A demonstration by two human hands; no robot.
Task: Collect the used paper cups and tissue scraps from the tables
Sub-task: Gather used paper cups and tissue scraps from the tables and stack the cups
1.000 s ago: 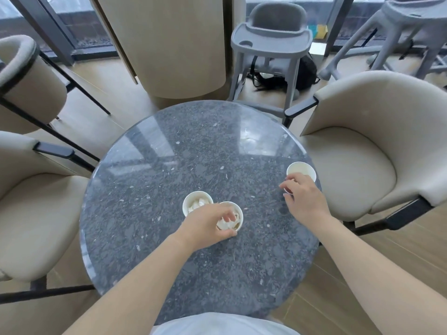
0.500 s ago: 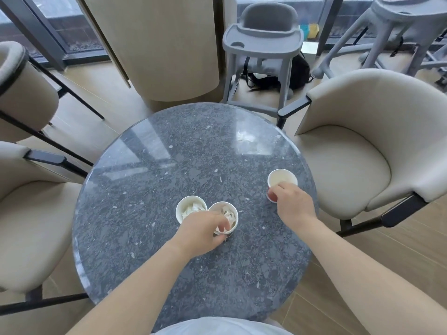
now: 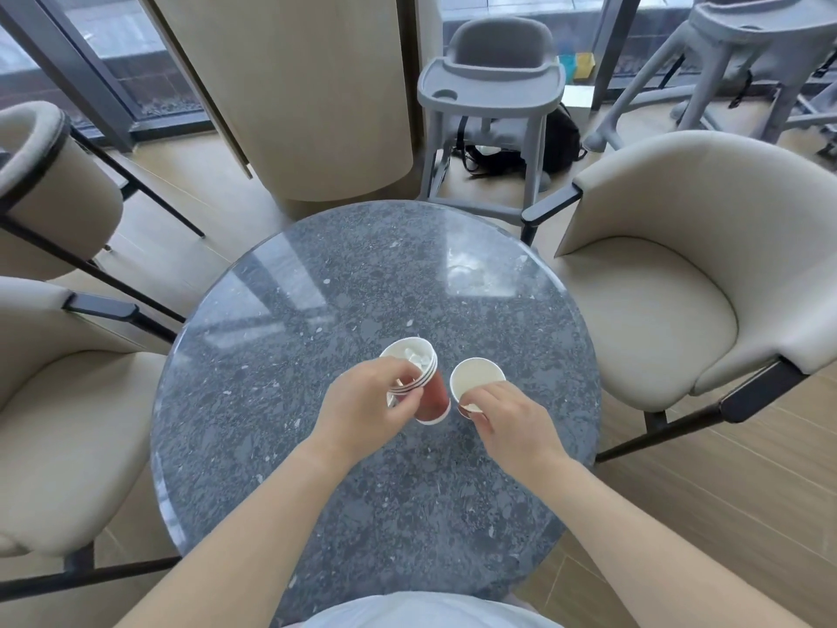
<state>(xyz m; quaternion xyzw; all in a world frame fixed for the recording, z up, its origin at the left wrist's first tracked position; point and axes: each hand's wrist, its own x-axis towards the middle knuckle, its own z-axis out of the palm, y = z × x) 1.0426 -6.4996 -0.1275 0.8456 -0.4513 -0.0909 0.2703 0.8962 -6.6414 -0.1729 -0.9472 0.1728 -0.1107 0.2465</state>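
Change: half a second ago my left hand (image 3: 362, 407) sat over two cups standing side by side; now those are nested into one stack (image 3: 419, 383), lifted and tilted. My right hand (image 3: 507, 419) has brought its cup in from the far right.
Left grip: clenched around the stack at its rims.
Right grip: pinching the near rim of the single cup (image 3: 475, 383), just right of the stack.
Count: three rims show in the stack, one single cup; white tissue scraps (image 3: 414, 355) lie in the top cup.
Surface: round, dark speckled stone (image 3: 317, 337), glossy.
Room: beige armchairs (image 3: 670, 274) either side, grey high chair (image 3: 491, 79) beyond, wooden floor.
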